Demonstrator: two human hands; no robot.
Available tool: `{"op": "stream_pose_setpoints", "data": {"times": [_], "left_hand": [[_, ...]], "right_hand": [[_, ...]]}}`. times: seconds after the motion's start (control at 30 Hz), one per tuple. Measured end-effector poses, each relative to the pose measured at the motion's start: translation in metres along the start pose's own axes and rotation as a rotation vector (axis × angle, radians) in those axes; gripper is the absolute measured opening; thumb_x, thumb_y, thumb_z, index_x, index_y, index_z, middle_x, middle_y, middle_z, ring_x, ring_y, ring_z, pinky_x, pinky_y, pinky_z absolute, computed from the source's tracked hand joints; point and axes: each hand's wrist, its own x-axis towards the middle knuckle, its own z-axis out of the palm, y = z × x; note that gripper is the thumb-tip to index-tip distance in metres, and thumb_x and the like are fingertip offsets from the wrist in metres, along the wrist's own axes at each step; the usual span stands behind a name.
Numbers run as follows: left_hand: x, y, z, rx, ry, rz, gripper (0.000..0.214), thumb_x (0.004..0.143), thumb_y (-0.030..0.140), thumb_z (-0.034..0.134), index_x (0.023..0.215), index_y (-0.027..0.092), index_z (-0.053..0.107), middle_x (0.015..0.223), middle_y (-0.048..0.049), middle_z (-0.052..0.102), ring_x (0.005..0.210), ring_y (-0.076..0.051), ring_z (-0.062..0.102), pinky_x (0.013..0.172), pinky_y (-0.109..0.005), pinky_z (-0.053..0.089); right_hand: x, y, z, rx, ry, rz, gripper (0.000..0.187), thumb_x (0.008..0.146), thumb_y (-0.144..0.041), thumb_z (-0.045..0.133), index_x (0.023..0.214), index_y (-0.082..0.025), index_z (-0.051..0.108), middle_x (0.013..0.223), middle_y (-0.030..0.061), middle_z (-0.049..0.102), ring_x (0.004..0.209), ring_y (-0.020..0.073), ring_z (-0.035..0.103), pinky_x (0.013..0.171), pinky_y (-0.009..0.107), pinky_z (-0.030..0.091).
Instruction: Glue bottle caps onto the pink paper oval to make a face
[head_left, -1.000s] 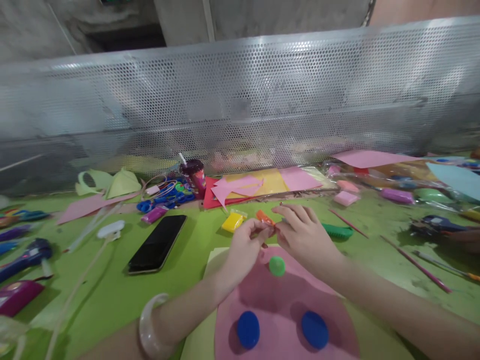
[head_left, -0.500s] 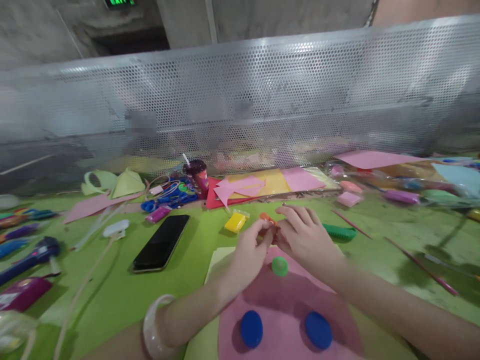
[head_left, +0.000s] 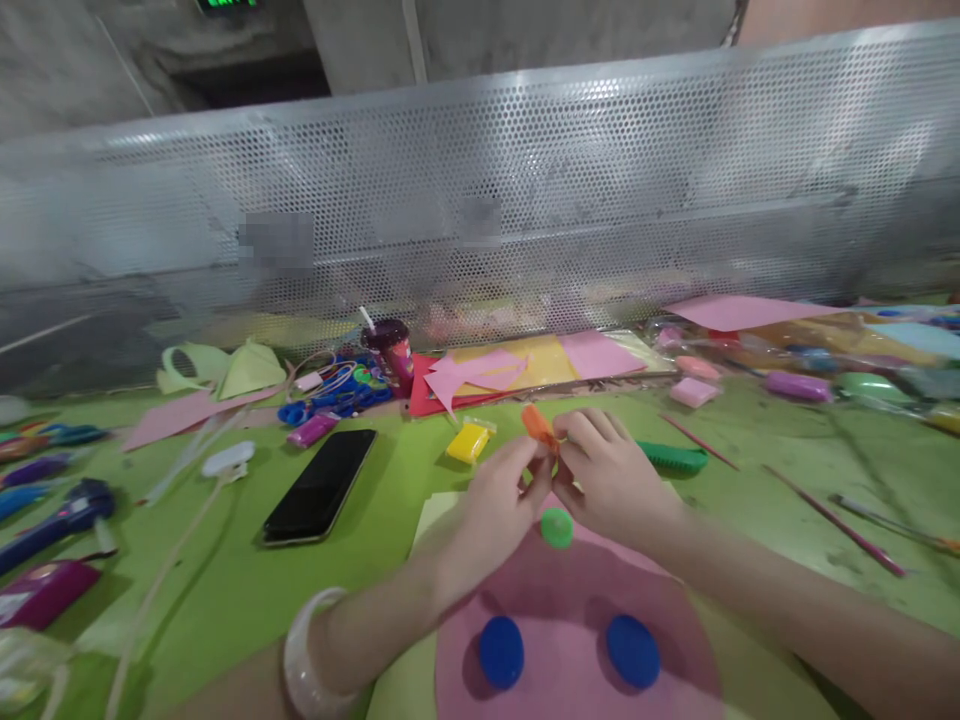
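Observation:
A small orange clay packet (head_left: pixel 537 424) is pinched between my two hands above the top of the pink paper shape. My left hand (head_left: pixel 504 500) holds it from the left, thumb and forefinger closed. From the other side my right hand (head_left: pixel 611 468) grips its lower end, where the fingers hide part of it. Just below the hands lies a green disc (head_left: pixel 556 527) on the pink paper (head_left: pixel 559 625). Two blue ovals, a left one (head_left: pixel 501 652) and a right one (head_left: pixel 633 651), rest lower on that paper. A yellow clay packet (head_left: pixel 470 441) lies beyond my left hand.
A black phone (head_left: pixel 321 487) and a white cable (head_left: pixel 176 570) lie at left. Behind are a dark cup with a straw (head_left: pixel 388 352), blue scissors (head_left: pixel 337 395) and coloured paper. A green serrated tool (head_left: pixel 673 457) and thin brushes (head_left: pixel 836 520) lie at right. A perforated metal screen (head_left: pixel 480 220) borders the table.
More of the orange packet shows above my fingers, standing more upright. Both hands stay together in nearly the same place. The view has shifted slightly.

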Motion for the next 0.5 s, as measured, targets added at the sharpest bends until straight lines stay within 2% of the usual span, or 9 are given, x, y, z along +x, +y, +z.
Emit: {"op": "stream_pose_setpoints", "data": {"times": [0.07, 0.23, 0.4, 0.5], "left_hand": [[0.001, 0.002, -0.001, -0.007, -0.006, -0.002, 0.013, 0.086, 0.026, 0.047, 0.077, 0.02, 0.055, 0.076, 0.0, 0.06, 0.068, -0.014, 0.052, 0.064, -0.024, 0.04], [0.0, 0.006, 0.0, -0.072, -0.011, -0.06, 0.016, 0.086, 0.025, 0.046, 0.072, 0.019, 0.053, 0.072, -0.0003, 0.059, 0.066, -0.014, 0.051, 0.059, -0.024, 0.038], [-0.002, 0.003, 0.001, -0.118, 0.052, -0.126, 0.015, 0.085, 0.027, 0.047, 0.075, 0.019, 0.055, 0.074, 0.0002, 0.061, 0.065, -0.013, 0.052, 0.059, -0.024, 0.039], [-0.003, 0.0, 0.002, -0.135, 0.03, -0.159, 0.016, 0.085, 0.029, 0.049, 0.075, 0.02, 0.056, 0.073, 0.0002, 0.061, 0.062, -0.013, 0.051, 0.058, -0.024, 0.039]], "right_hand": [[0.0, 0.0, 0.001, 0.034, 0.031, 0.009, 0.013, 0.072, -0.01, 0.049, 0.067, -0.016, 0.059, 0.086, 0.0101, 0.055, 0.08, 0.0221, 0.047, 0.073, 0.036, 0.044], [0.001, 0.002, 0.002, 0.042, 0.05, 0.006, 0.015, 0.073, -0.008, 0.047, 0.065, -0.017, 0.057, 0.085, 0.0087, 0.054, 0.08, 0.021, 0.049, 0.082, 0.038, 0.042], [0.002, 0.009, -0.001, -0.13, -0.06, -0.07, 0.009, 0.078, -0.016, 0.053, 0.076, -0.017, 0.062, 0.083, 0.0074, 0.057, 0.08, 0.0224, 0.05, 0.087, 0.041, 0.039], [0.003, 0.012, -0.003, -0.185, -0.1, -0.112, 0.009, 0.08, -0.023, 0.055, 0.079, -0.017, 0.062, 0.081, 0.0077, 0.06, 0.083, 0.0242, 0.05, 0.087, 0.043, 0.039]]}}
